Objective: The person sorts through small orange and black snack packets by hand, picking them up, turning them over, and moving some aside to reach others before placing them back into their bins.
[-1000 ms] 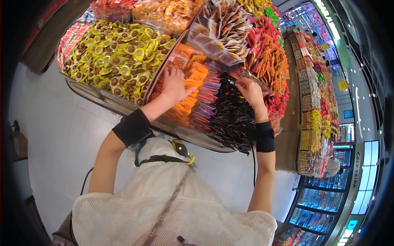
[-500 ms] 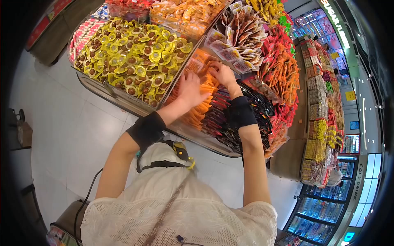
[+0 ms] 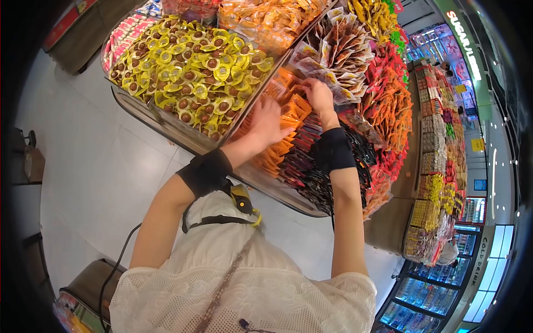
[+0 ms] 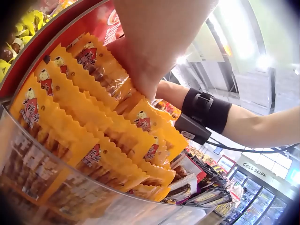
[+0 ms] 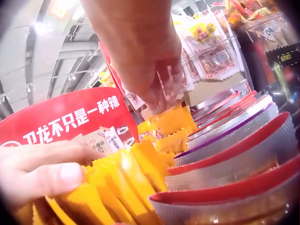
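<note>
Orange snack packets [image 3: 296, 111] stand in rows in a clear-walled bin, also filling the left wrist view [image 4: 101, 122]. My left hand [image 3: 266, 123] rests on them, thumb held out to the side; in the right wrist view its fingers [image 5: 51, 180] lie along the packet tops. Just to the right, my right hand [image 3: 320, 99] has bent fingers at the back of the rows, pinching the top of an orange packet [image 5: 174, 123]; its fingertips are partly hidden. Red-and-silver packets [image 5: 234, 154] stand beside the orange ones.
Yellow-wrapped sweets [image 3: 189, 72] fill the bin on the left behind a divider. Black packets [image 3: 325, 180] lie nearer the right side, red and orange packets [image 3: 387, 105] beyond. A clear front wall [image 4: 89, 187] edges the orange packets. Another stocked display [image 3: 436, 161] stands farther right.
My right hand has moved left from the black packets to the back of the orange ones. My left hand stays on the orange packets. The head view has shifted, and the display appears farther right.
</note>
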Available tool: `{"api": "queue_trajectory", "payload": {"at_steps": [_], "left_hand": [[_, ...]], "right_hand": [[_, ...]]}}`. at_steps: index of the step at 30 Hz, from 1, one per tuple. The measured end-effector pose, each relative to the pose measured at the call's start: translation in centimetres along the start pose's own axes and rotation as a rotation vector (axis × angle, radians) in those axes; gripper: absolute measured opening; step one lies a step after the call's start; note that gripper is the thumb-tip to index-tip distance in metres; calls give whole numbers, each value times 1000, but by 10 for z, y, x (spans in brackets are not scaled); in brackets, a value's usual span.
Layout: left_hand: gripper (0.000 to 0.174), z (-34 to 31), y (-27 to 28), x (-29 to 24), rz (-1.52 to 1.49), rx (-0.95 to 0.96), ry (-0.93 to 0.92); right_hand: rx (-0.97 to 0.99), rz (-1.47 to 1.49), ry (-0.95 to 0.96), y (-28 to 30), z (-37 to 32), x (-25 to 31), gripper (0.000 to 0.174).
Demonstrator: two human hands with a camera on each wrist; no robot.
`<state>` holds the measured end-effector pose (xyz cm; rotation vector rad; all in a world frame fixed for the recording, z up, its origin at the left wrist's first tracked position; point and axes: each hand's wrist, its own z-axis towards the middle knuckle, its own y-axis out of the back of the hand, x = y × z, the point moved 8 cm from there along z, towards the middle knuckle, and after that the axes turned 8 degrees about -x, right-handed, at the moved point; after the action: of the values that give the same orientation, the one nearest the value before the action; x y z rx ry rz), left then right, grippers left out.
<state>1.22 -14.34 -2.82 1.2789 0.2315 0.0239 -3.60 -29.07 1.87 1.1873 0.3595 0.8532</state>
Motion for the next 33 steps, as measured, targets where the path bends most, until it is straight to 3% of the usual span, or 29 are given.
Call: {"api": "queue_trajectory", "payload": {"at_steps": [3, 6, 9, 12, 14, 17, 21, 25, 33], "left_hand": [[78, -1, 2, 0, 1, -3, 1], [77, -1, 5, 0, 9, 17, -3], [77, -1, 7, -1, 19, 20, -4], [77, -2, 6, -1, 20, 31, 0], [77, -1, 7, 0, 23, 49, 6], [78, -1, 9, 0, 9, 106, 5], [78, -1, 10, -1, -31, 124, 19], [78, 0, 10, 1, -53, 111, 19], [73, -3, 16, -1, -138, -101, -16]], "right_hand": [[-3, -114, 156, -10, 5, 6, 16], [91, -259, 162, -21, 5, 6, 23], [107, -361, 180, -21, 4, 5, 18], [-157, -304, 373, 7, 2, 19, 12], [-279, -258, 406, 46, 1, 36, 9], [-341, 69, 258, 82, 0, 31, 9], [-40, 988, -459, 45, -3, -25, 9], [-10, 1096, -605, 39, -11, -22, 11], [63, 1106, -614, 19, -15, -21, 11]]}}
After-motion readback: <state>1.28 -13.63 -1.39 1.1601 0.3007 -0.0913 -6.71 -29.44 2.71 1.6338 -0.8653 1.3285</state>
